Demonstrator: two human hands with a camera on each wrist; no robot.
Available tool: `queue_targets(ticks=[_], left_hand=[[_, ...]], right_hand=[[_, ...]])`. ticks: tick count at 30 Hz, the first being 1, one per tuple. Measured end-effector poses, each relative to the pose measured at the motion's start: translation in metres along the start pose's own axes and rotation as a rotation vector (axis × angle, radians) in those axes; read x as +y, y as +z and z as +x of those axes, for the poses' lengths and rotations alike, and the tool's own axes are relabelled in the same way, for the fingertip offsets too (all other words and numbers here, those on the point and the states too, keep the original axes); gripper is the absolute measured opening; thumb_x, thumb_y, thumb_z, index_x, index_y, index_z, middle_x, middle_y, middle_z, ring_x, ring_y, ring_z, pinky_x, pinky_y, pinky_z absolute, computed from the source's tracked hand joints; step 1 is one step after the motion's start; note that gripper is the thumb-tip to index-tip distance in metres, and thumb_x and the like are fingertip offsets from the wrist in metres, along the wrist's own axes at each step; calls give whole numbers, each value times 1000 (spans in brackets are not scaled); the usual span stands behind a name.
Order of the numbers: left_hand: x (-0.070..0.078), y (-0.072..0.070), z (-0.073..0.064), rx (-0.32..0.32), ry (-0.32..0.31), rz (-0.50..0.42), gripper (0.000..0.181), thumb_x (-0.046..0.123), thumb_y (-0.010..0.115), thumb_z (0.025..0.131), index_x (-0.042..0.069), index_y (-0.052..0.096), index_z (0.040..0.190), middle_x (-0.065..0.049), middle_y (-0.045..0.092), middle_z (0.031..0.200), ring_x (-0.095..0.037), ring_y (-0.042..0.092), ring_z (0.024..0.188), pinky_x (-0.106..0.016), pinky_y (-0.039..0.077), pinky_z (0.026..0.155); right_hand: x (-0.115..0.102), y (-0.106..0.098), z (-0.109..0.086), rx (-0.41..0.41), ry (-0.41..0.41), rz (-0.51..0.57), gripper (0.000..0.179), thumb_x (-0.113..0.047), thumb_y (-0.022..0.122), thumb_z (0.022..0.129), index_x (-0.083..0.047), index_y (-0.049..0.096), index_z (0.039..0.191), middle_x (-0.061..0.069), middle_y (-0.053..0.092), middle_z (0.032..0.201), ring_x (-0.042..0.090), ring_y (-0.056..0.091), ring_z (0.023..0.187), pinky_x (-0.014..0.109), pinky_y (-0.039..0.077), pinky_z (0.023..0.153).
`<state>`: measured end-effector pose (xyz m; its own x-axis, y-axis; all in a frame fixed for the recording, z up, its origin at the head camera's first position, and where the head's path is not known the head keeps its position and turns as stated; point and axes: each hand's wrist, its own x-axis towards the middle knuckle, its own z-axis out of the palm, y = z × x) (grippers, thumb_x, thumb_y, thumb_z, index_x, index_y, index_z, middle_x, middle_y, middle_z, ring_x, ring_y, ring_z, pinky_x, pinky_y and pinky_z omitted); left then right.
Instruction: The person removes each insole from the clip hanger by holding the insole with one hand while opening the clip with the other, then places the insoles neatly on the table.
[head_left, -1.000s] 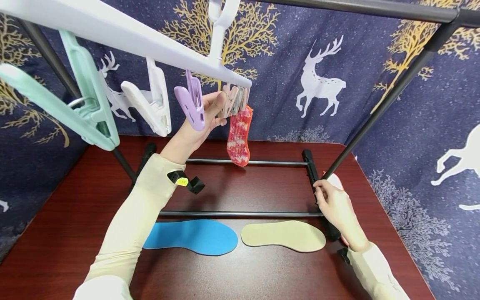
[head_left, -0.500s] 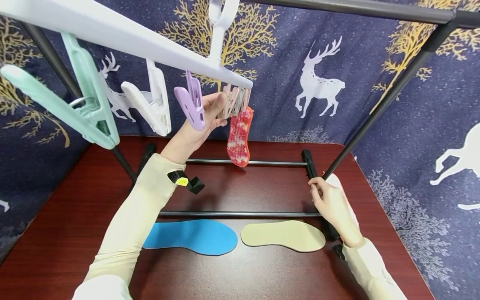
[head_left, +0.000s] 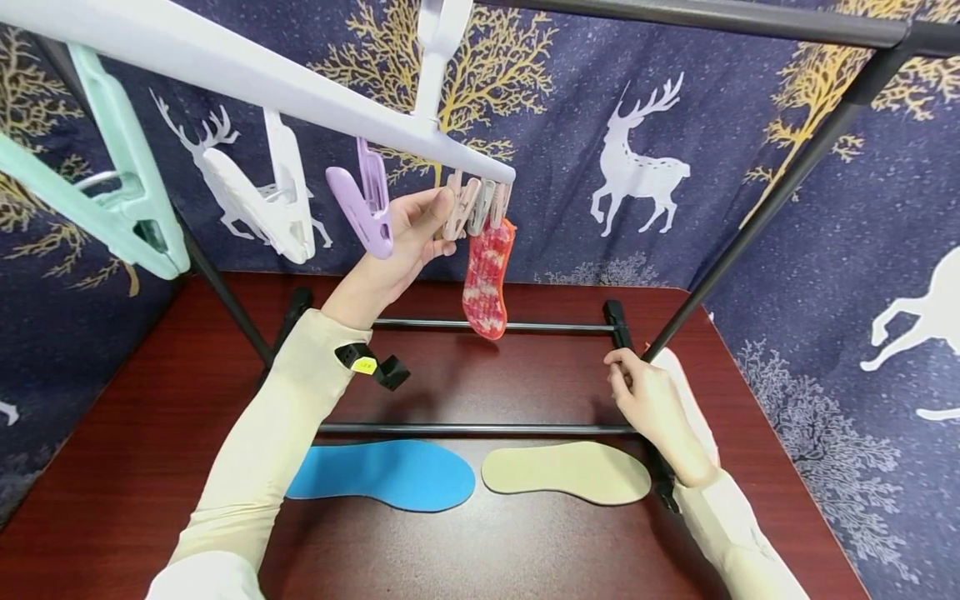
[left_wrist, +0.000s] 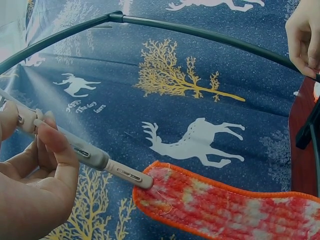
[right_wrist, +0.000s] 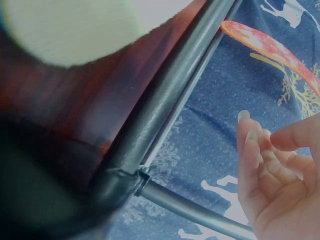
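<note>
High at the middle of the head view, my left hand [head_left: 401,250] pinches a pale pink clothes peg [head_left: 460,208] between thumb and fingers. This peg hangs under a white clip hanger [head_left: 300,79]. A grey peg [head_left: 481,207] is beside it, and the end peg [head_left: 501,204] grips a red-and-white insole with orange edging [head_left: 486,287], hanging down. In the left wrist view that insole [left_wrist: 225,202] shows its patterned face. My right hand [head_left: 651,400] holds nothing and hovers by the rack's right side, fingers loosely curled. The right wrist view shows its palm [right_wrist: 285,200].
A blue insole [head_left: 390,475] and a beige insole [head_left: 566,472] lie on the dark red table [head_left: 450,550]. Another pale insole [head_left: 686,396] is partly behind my right hand. Purple [head_left: 363,208], white [head_left: 273,200] and mint [head_left: 127,183] pegs hang nearer. A black rack [head_left: 720,258] frames everything.
The hanger with its pegs has swung a little, its near end leftward and its far end with the red insole rightward. My right hand has drifted left. The left hand keeps its pinch.
</note>
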<state>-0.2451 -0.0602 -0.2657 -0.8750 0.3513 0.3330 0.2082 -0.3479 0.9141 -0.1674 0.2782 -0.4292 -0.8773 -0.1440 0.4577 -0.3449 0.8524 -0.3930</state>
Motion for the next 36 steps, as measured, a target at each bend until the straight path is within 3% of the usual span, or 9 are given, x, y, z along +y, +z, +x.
queue_targets(ticks=[5,7,14,18,21,25,28,31,36], left_hand=[[0,1,0,8,4,2,36,37,59,93,5,61,111,1,58,90,-11,52,78,-21,43,63],[0,1,0,10,2,8,34,33,53,97,4,60,112,1,59,96,-11,53,79,-20,43,63],[-2,1,2,-7,6,-12,60,58,72,67,10,63,101,-3,57,112,-12,54,80,-19,43,62],[-3,1,2,-16,11,-19,53,56,70,71,11,62,97,-1,57,106,-12,54,79,-19,42,62],[-4,0,1,-14,5,-44,56,50,69,79,4,62,110,0,58,99,-11,54,77,-19,44,62],[-4,-1,1,-24,-6,-51,86,51,71,77,-10,49,133,0,60,103,-12,53,78,-19,44,63],[-4,-2,1,-47,-3,-45,98,57,72,70,-12,45,135,-1,58,105,-13,52,80,-20,43,64],[-5,-3,1,-60,6,-52,82,56,72,72,-4,56,125,-2,58,103,-13,50,78,-20,43,64],[-4,-2,2,-89,22,-67,47,55,73,72,13,69,91,-1,57,102,-12,47,76,-21,42,62]], right_hand=[[-2,2,3,-3,-13,-4,10,-6,56,92,-11,63,98,-3,65,64,-2,50,50,22,40,49],[-3,3,4,2,-25,-7,10,-5,57,91,-10,64,97,-5,63,62,-2,48,49,23,39,50],[-8,6,9,-8,-34,-10,9,-7,58,91,-10,65,98,-9,58,63,0,45,50,24,38,51],[-11,7,11,-21,-34,-15,9,-9,58,93,-12,64,99,-8,59,65,1,44,49,24,38,51],[-14,8,14,-22,-37,-6,9,-9,58,93,-12,64,98,-8,58,63,2,43,48,24,38,50],[-18,9,17,-18,-50,7,9,-9,59,92,-11,65,98,-8,56,61,3,41,47,24,36,49],[-20,11,20,-14,-54,-7,9,-11,59,92,-12,65,98,-8,55,60,4,41,47,25,36,48],[-22,12,21,-14,-52,-14,8,-11,60,92,-14,66,99,-8,55,61,5,42,48,26,37,49],[-25,16,25,-21,-48,19,9,-10,60,92,-12,65,99,-6,56,62,5,42,49,25,38,50]])
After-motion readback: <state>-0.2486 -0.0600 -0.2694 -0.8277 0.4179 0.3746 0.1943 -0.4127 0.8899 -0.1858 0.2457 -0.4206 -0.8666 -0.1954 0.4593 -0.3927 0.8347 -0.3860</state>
